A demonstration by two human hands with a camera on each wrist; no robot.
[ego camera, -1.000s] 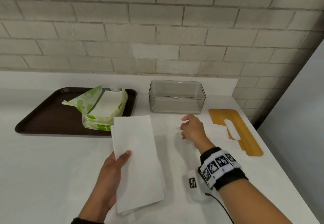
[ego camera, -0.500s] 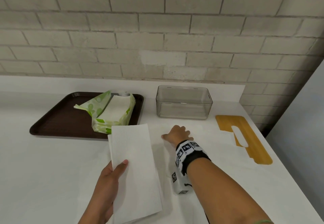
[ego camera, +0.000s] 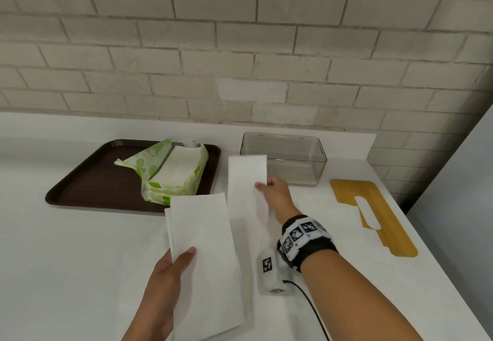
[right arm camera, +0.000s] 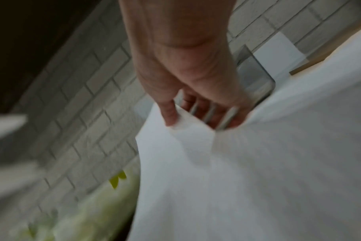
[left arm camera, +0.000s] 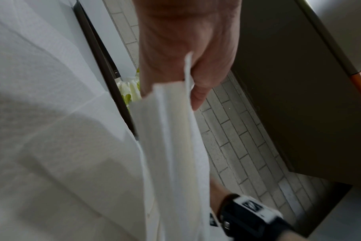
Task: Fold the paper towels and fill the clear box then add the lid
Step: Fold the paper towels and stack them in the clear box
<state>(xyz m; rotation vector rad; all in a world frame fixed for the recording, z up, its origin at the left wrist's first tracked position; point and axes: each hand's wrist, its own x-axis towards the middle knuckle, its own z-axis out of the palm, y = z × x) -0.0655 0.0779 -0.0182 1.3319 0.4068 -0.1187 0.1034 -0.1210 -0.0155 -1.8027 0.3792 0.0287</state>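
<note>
Head view: on the white counter point(ego camera: 66, 274), left hand point(ego camera: 162, 287) gripping a folded stack of paper towels point(ego camera: 202, 255), thumb on top, fingers hidden beneath. Right hand point(ego camera: 274, 194) pinching the edge of a separate paper towel point(ego camera: 246, 188), lifted off the counter with its top end in front of the clear box point(ego camera: 293, 159). Box apparently empty, just beyond the right hand. Bamboo lid point(ego camera: 378, 218) flat on the counter to the right, well apart from the box. Opened green-printed towel pack point(ego camera: 170, 172) on the brown tray point(ego camera: 93, 180) at left.

Left wrist view: left hand point(left arm camera: 185, 53) with thumb and fingers curled onto the near end of the towel stack point(left arm camera: 175, 130), several layers fanned apart at the edge. Tray rim and a sliver of the pack behind.

Right wrist view: blurred; right hand point(right arm camera: 192, 91) with thumb on the front of the lifted towel point(right arm camera: 237, 179), remaining fingers curled behind it, a corner of the clear box point(right arm camera: 255, 76) just beyond.

Likely trouble: limp sheet held at one edge only, so prone to sagging or creasing crookedly in the fold; fanned layers in the left grip liable to slip out of alignment; too wide a fold might not fit the box.
</note>
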